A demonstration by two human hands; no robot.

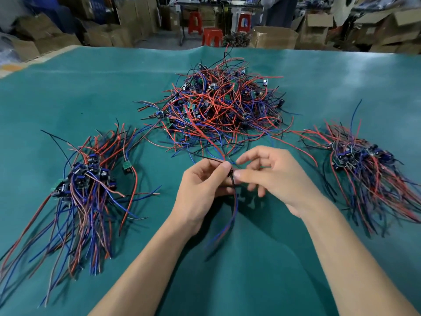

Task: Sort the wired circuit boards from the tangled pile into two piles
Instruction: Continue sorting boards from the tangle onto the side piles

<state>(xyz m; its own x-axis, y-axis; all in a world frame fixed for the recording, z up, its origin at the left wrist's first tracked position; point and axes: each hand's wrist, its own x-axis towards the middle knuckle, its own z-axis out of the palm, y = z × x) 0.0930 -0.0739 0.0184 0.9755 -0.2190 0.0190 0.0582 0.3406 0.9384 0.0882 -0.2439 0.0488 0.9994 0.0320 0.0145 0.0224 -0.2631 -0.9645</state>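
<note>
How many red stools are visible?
3: one stool back left, one nearest the table, one back right. Others may be hidden behind boxes.

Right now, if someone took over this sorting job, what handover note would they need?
Left hand and right hand both pinch one small dark wired circuit board, its red and blue leads hanging down.
Tangled central pile of red, blue and black wires is still large.
Sorted left pile and sorted right pile lie on the green mat.
Left: place the held board, keep sorting.

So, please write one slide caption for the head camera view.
Both hands pinch one wired board's leads between the tangled red-blue-black pile and two sorted piles.
</note>
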